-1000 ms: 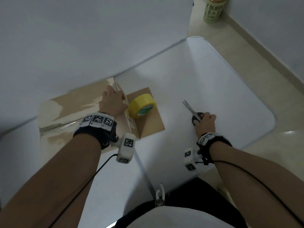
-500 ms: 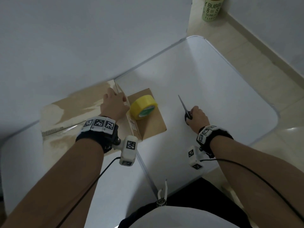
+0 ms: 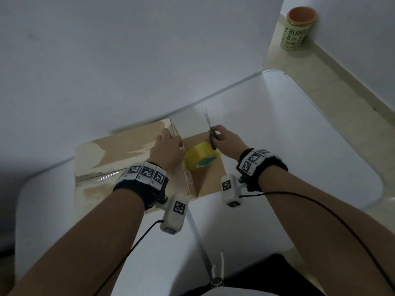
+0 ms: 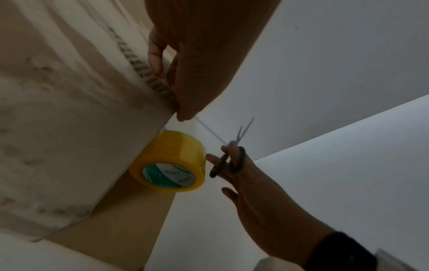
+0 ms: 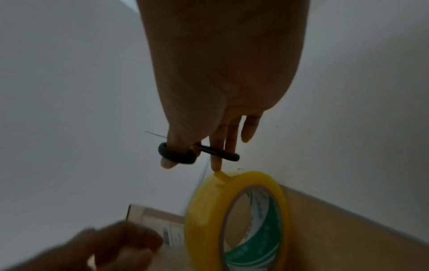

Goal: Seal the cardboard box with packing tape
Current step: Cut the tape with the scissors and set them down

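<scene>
Reaching right hand [image 3: 224, 138], black-handled metal scissors [image 3: 211, 133] in fingers, fingertip touching yellow packing tape roll [image 3: 202, 159] just left | left hand [image 3: 167, 149] gripping brown cardboard box [image 3: 119, 150] edge, left of roll

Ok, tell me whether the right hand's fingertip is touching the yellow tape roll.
Touching. The right wrist view shows a fingertip of the right hand meeting the top edge of the yellow tape roll, no gap visible.

A white bench [image 3: 299, 146] with rounded corners lies under my work, its far edge against a white wall [image 3: 128, 60]. Far right, on the beige tiled floor [image 3: 342, 99], a green printed can [image 3: 296, 33] with an orange inside stands upright near the wall's corner.
</scene>
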A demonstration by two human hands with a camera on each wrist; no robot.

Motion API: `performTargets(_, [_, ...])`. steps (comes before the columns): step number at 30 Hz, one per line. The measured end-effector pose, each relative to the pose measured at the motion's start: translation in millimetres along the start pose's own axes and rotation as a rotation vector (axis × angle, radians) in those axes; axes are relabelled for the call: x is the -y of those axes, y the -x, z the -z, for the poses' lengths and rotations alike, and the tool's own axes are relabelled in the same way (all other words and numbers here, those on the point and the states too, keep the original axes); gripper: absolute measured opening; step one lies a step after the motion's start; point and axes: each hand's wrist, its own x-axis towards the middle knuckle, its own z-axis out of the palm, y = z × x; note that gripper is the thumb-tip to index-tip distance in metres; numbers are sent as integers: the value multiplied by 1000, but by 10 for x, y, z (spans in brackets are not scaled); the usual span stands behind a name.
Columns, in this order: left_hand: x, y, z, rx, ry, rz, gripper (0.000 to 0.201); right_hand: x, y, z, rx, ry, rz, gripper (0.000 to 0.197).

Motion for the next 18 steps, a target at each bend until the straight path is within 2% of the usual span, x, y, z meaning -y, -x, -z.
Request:
performTargets(3, [10,-15,67,56,3,-6,32,156,-88,-44,95,273,76,39])
performTargets(8, [10,-16,64,40,-24,-13,31,388,-213,54,334,643,-12,45])
performTargets(11, [13,-23,31,15,-33,-14,31,400,-200,51,415,607,-50,50])
performTargets(14, [20,-41,16,14,-26,-11,31,308,-149,16,474,439,-144,56])
performTargets(16, [29,-47,7,13,-30,-10,32,249,-112,38,480,303,-199,61])
performTargets(18, [35,-45,-1,9,-39,-8,32,227,-80,104,493,300,-192,59])
